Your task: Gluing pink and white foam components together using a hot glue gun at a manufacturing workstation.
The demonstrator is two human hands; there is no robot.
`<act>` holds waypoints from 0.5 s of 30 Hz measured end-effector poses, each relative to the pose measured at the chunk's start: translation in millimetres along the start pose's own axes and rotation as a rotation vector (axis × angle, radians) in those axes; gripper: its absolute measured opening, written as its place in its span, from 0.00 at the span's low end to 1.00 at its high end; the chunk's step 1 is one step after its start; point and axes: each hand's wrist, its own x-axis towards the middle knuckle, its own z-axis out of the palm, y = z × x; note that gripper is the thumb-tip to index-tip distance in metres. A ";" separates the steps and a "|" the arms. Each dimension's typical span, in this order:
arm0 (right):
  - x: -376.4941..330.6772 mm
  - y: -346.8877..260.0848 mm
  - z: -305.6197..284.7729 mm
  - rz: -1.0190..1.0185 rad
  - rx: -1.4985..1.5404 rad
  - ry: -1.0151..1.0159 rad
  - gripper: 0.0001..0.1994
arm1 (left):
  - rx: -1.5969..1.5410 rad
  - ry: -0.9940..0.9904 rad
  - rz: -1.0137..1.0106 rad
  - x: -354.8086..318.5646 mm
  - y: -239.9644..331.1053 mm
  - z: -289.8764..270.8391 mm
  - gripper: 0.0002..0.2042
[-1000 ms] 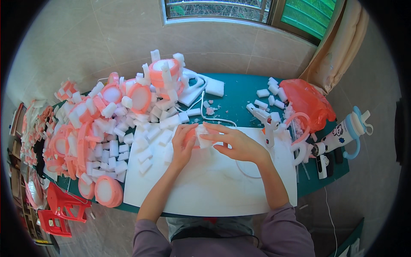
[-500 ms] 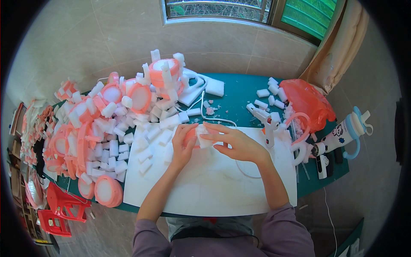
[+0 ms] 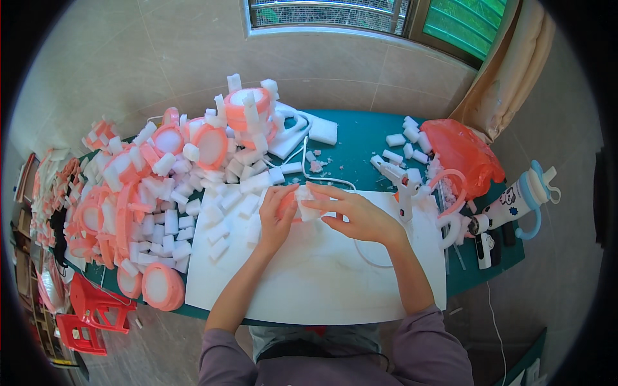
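Observation:
Over the white board (image 3: 309, 276), both my hands meet around a small foam piece. My left hand (image 3: 277, 215) is closed on its pink part, which shows only partly behind the fingers. A white foam block (image 3: 306, 204) stands against that pink part, and my right hand (image 3: 357, 215) pinches it with thumb and fingertips. Just beyond my right hand, a white hot glue gun (image 3: 404, 190) stands on the board's far right corner. Several loose white foam blocks (image 3: 219, 248) lie on the board left of my left hand.
A tall heap of pink rings and white foam blocks (image 3: 164, 164) fills the left of the green table (image 3: 367, 138). To the right are a red plastic bag (image 3: 463, 157), a pink foam ring (image 3: 456, 177) and a bottle (image 3: 512, 202). A white cord (image 3: 305, 157) curves behind my hands.
Both hands stay in nearly the same place around the foam piece. The white block and fingertips shift only very slightly.

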 end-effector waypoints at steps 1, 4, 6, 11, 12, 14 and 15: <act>0.0 0.8 0.4 -0.018 -0.014 0.012 0.25 | 0.012 0.004 -0.002 -0.2 0.3 0.3 0.13; -0.3 -0.4 0.1 -0.014 -0.010 0.010 0.25 | 0.031 0.010 0.003 0.3 1.8 0.6 0.12; -0.2 1.0 0.7 -0.018 -0.013 0.011 0.25 | 0.038 0.012 0.010 0.3 1.3 0.7 0.12; 0.2 -1.1 0.5 -0.024 -0.019 0.010 0.25 | 0.043 0.023 -0.002 0.5 2.5 0.6 0.11; 0.1 -1.0 0.4 -0.017 -0.010 0.005 0.25 | 0.042 0.023 -0.002 0.0 1.5 0.7 0.11; 0.5 -1.4 0.5 -0.012 0.001 0.000 0.25 | -0.022 0.019 -0.061 -1.5 -0.7 0.0 0.12; 0.7 -2.2 0.3 -0.005 0.007 -0.005 0.25 | -0.021 0.020 -0.060 -1.7 -0.3 -0.7 0.12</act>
